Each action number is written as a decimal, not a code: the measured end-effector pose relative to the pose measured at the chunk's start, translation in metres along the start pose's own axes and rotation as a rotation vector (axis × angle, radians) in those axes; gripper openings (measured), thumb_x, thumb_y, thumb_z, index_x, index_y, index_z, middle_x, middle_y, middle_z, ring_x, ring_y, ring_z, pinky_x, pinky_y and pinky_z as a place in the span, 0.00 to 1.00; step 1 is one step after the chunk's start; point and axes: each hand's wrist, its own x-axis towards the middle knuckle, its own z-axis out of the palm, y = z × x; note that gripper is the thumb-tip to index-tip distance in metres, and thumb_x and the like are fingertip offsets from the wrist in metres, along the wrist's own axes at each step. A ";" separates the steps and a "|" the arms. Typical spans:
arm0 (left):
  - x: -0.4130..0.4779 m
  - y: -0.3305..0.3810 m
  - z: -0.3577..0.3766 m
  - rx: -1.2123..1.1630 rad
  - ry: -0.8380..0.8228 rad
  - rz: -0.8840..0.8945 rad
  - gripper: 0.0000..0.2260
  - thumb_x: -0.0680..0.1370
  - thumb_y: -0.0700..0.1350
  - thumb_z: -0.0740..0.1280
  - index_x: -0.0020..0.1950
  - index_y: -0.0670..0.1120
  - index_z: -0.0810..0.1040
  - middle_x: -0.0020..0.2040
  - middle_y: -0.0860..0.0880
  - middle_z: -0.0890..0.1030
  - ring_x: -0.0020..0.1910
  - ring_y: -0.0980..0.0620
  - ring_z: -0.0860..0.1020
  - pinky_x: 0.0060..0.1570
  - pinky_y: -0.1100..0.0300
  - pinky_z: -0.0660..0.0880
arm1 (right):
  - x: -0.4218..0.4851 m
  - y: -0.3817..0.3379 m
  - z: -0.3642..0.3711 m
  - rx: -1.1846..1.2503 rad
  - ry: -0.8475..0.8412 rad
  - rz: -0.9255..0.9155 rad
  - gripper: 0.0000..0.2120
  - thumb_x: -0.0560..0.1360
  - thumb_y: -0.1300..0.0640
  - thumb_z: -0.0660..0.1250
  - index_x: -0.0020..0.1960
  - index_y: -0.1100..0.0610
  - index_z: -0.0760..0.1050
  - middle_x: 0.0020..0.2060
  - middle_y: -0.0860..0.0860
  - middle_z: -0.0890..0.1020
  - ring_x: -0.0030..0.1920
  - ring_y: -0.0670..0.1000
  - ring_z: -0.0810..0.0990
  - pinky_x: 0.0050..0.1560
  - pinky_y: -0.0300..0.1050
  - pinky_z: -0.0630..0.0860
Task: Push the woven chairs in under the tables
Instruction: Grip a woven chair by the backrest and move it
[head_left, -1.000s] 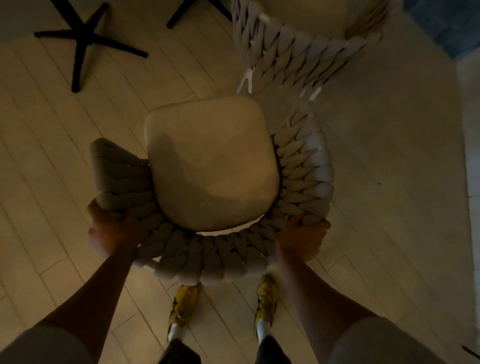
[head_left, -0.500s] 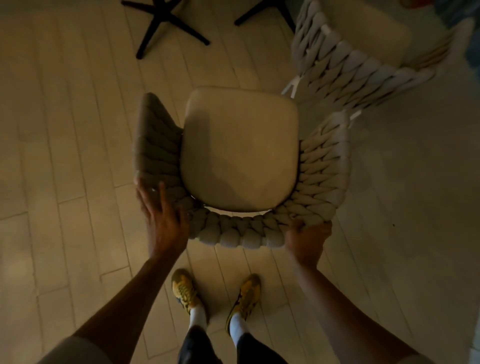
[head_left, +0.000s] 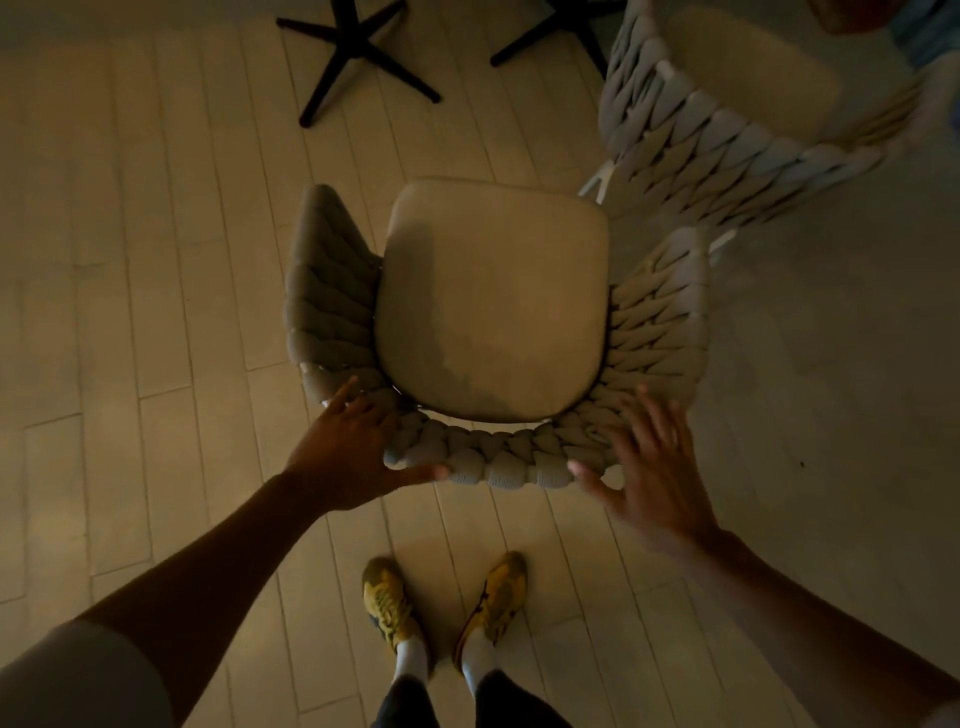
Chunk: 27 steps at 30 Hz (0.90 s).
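Note:
A woven chair (head_left: 660, 332) with a beige seat cushion (head_left: 493, 301) stands on the pale plank floor right in front of me, its curved braided back toward me. My left hand (head_left: 345, 457) rests on the back's left corner with fingers spread and the thumb under the rim. Spread wide and blurred, my right hand (head_left: 644, 462) sits at the back's right corner, and I cannot tell if it touches the weave. A second woven chair (head_left: 727, 140) stands at the upper right, close to the first chair's right arm.
Two black cross-shaped table bases (head_left: 353, 57) (head_left: 561, 31) stand on the floor at the top, beyond the chairs. My feet in yellow shoes (head_left: 441, 603) are just behind the near chair. Bare floor lies to the left.
Both hands gripped the chair back a second ago. The left hand opened first, and now the right hand has let go too and spread its fingers. The view shifted left.

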 end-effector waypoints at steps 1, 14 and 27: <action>0.006 -0.003 -0.002 -0.010 -0.085 0.019 0.47 0.68 0.85 0.46 0.69 0.54 0.77 0.64 0.54 0.81 0.67 0.52 0.75 0.76 0.48 0.61 | 0.001 0.005 -0.001 -0.020 -0.039 -0.077 0.37 0.78 0.26 0.57 0.63 0.57 0.81 0.71 0.54 0.75 0.80 0.57 0.61 0.79 0.65 0.54; 0.049 -0.014 -0.002 0.112 -0.301 0.237 0.37 0.67 0.83 0.55 0.66 0.61 0.73 0.55 0.59 0.81 0.45 0.58 0.69 0.49 0.60 0.72 | 0.048 0.000 0.017 -0.036 -0.176 -0.283 0.36 0.64 0.19 0.62 0.57 0.44 0.83 0.48 0.41 0.87 0.46 0.48 0.85 0.46 0.45 0.77; 0.042 -0.016 0.003 0.142 -0.218 0.197 0.24 0.72 0.72 0.64 0.59 0.58 0.79 0.44 0.57 0.82 0.40 0.55 0.76 0.50 0.57 0.79 | 0.048 0.003 0.019 -0.074 -0.214 -0.288 0.34 0.61 0.21 0.65 0.54 0.44 0.84 0.43 0.44 0.88 0.40 0.51 0.86 0.38 0.46 0.79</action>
